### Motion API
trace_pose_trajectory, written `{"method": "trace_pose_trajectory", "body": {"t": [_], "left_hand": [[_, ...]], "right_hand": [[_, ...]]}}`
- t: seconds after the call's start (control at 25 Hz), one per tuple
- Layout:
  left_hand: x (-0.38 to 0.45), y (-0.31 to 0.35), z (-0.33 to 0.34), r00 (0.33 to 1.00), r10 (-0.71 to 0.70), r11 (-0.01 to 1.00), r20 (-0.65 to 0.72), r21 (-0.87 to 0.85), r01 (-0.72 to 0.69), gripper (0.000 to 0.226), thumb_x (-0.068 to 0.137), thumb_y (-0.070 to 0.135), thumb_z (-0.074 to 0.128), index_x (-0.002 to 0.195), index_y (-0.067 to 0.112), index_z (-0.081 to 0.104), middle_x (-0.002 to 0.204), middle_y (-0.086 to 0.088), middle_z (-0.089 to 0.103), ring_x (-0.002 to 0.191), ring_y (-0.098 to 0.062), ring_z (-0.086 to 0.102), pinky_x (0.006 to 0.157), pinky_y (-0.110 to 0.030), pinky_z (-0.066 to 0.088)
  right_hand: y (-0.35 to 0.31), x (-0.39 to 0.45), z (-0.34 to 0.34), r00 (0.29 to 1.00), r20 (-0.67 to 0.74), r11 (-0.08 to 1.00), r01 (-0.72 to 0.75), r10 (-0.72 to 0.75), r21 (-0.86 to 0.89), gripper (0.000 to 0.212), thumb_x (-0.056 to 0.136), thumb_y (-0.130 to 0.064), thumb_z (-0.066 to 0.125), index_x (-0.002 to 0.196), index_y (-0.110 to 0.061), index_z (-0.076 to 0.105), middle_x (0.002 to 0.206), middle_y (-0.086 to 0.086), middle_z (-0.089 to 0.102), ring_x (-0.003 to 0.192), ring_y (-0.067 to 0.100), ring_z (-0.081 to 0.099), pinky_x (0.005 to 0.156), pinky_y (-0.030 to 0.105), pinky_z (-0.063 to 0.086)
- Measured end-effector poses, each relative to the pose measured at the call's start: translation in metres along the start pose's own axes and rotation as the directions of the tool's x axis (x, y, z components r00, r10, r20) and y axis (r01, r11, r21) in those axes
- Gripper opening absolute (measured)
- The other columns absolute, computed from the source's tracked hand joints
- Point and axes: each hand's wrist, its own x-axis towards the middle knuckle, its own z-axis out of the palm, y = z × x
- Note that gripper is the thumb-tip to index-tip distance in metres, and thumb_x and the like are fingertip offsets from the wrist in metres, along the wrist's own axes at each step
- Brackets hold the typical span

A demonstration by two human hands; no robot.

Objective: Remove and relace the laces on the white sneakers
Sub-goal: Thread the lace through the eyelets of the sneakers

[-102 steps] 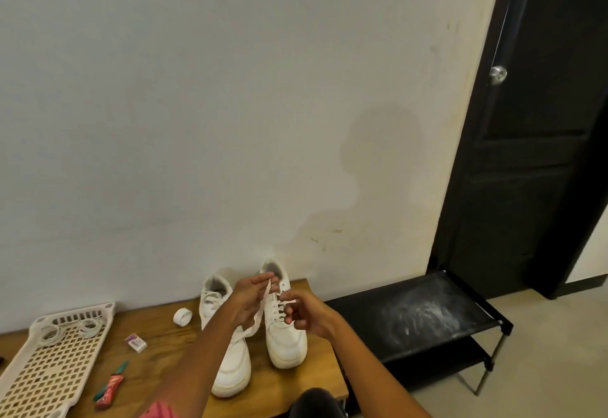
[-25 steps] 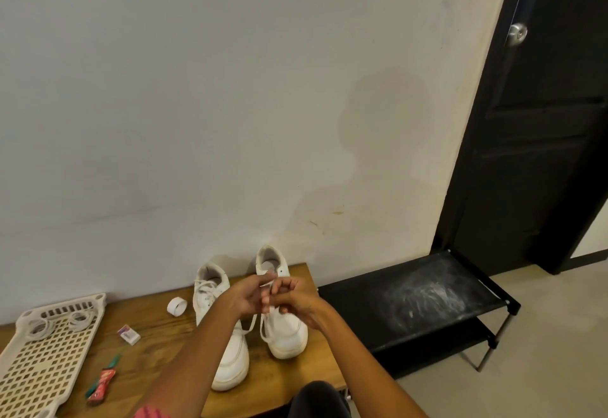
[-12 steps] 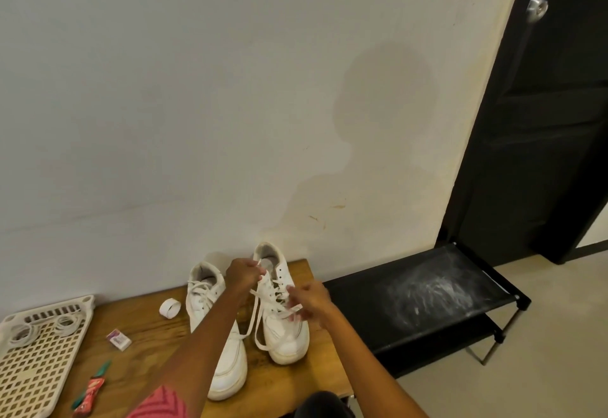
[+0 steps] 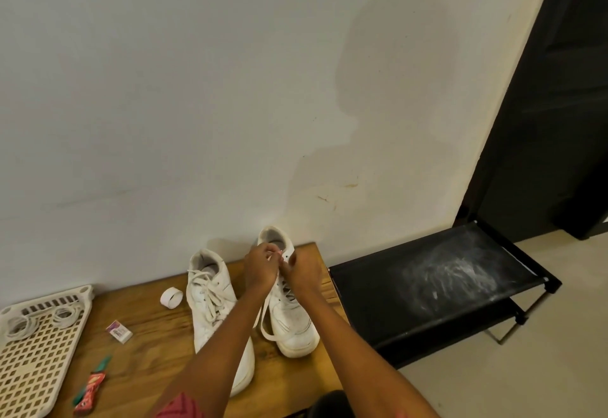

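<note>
Both hands (image 4: 283, 269) pinch the lace (image 4: 263, 315) beside tape roll (image 4: 171, 298), tray (image 4: 42, 352).

A plain off-white wall (image 4: 197, 88) rose behind the wooden table (image 4: 158, 335). A low black rack (image 4: 427, 286) stood beside it on a pale floor (image 4: 526, 368), before a dark door (image 4: 559, 105).

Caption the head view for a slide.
Both hands, left hand and right hand, pinch the lace atop the right sneaker.
</note>
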Motion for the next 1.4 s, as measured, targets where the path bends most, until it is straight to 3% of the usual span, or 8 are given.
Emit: {"method": "trace_pose_trajectory", "body": {"t": [0.24, 0.36, 0.48, 0.64, 0.88, 1.16, 1.28, 1.4], "left_hand": [[0.004, -0.004, 0.003, 0.999, 0.037, 0.999, 0.002, 0.009, -0.037, 0.014, 0.090, 0.008, 0.058, 0.098, 0.004, 0.069, 0.099, -0.011, 0.070, 0.093, -0.023, 0.063, 0.071, -0.020, 0.039], [0.004, -0.006, 0.003, 0.991, 0.116, 0.991, 0.071, 0.057, -0.120, 0.011, 0.089, 0.006, 0.058, 0.093, 0.006, 0.068, 0.092, -0.008, 0.069, 0.083, -0.017, 0.062, 0.063, -0.015, 0.037], [0.007, -0.010, 0.004, 0.968, 0.170, 0.971, 0.187, 0.138, -0.197, 0.013, 0.090, 0.005, 0.054, 0.083, 0.013, 0.062, 0.083, -0.008, 0.068, 0.070, -0.013, 0.057, 0.054, -0.013, 0.035], [0.006, -0.007, 0.016, 0.958, 0.110, 0.963, 0.266, 0.209, -0.168, 0.016, 0.093, 0.005, 0.048, 0.087, 0.011, 0.061, 0.091, -0.010, 0.065, 0.077, -0.015, 0.055, 0.062, -0.016, 0.039], [0.006, -0.005, 0.019, 0.973, 0.117, 0.959, 0.198, 0.233, -0.163, 0.012, 0.092, 0.007, 0.053, 0.086, 0.007, 0.064, 0.092, -0.012, 0.069, 0.077, -0.016, 0.059, 0.059, -0.018, 0.040], [-0.004, 0.000, 0.024, 0.983, 0.070, 0.934, 0.167, 0.335, -0.123, 0.029, 0.096, 0.011, 0.046, 0.125, 0.006, 0.044, 0.105, -0.015, 0.064, 0.091, -0.028, 0.063, 0.069, -0.032, 0.050], [0.011, -0.001, 0.019, 0.951, 0.029, 0.930, 0.309, 0.341, -0.139, 0.028, 0.096, 0.008, 0.043, 0.121, 0.005, 0.055, 0.114, -0.016, 0.063, 0.097, -0.027, 0.060, 0.077, -0.029, 0.045], [0.022, 0.007, 0.013, 0.916, -0.056, 0.967, 0.398, 0.251, -0.051, 0.028, 0.095, 0.017, 0.046, 0.102, -0.001, 0.066, 0.092, -0.017, 0.067, 0.086, -0.027, 0.061, 0.070, -0.025, 0.040]], "right_hand": [[-0.001, 0.009, 0.006, 0.998, 0.019, 0.997, 0.054, -0.053, -0.052, 0.029, 0.091, -0.034, 0.059, 0.102, -0.008, 0.065, 0.091, 0.008, 0.066, 0.080, 0.018, 0.061, 0.068, 0.022, 0.046], [0.007, 0.001, 0.008, 0.999, -0.041, 0.988, 0.012, -0.005, 0.151, 0.027, 0.091, -0.030, 0.060, 0.089, -0.005, 0.068, 0.075, 0.007, 0.063, 0.068, 0.015, 0.056, 0.059, 0.023, 0.046], [0.021, 0.000, 0.005, 0.995, -0.076, 0.935, -0.029, 0.059, 0.354, 0.017, 0.086, -0.021, 0.066, 0.084, -0.006, 0.072, 0.077, 0.009, 0.069, 0.071, 0.020, 0.063, 0.066, 0.034, 0.053], [0.025, 0.005, -0.001, 0.993, -0.019, 0.888, -0.092, 0.112, 0.451, 0.021, 0.085, -0.028, 0.069, 0.082, -0.008, 0.072, 0.073, 0.002, 0.066, 0.070, 0.015, 0.060, 0.068, 0.031, 0.052], [0.030, 0.007, 0.001, 0.992, 0.000, 0.858, -0.106, 0.123, 0.502, 0.018, 0.084, -0.028, 0.070, 0.083, -0.010, 0.073, 0.074, 0.002, 0.067, 0.073, 0.018, 0.064, 0.073, 0.037, 0.056], [0.037, 0.000, -0.004, 0.988, 0.112, 0.757, -0.155, 0.108, 0.635, 0.011, 0.091, -0.012, 0.060, 0.083, -0.017, 0.066, 0.081, -0.001, 0.065, 0.084, 0.021, 0.064, 0.077, 0.031, 0.056], [0.036, 0.011, -0.010, 0.968, 0.206, 0.702, -0.248, 0.146, 0.667, 0.015, 0.087, -0.003, 0.063, 0.078, -0.014, 0.066, 0.084, 0.002, 0.066, 0.080, 0.018, 0.062, 0.073, 0.029, 0.056], [0.030, 0.019, -0.011, 0.967, 0.227, 0.745, -0.237, 0.118, 0.624, 0.023, 0.089, 0.001, 0.056, 0.073, -0.014, 0.061, 0.075, 0.002, 0.061, 0.070, 0.015, 0.056, 0.064, 0.027, 0.052]]}}
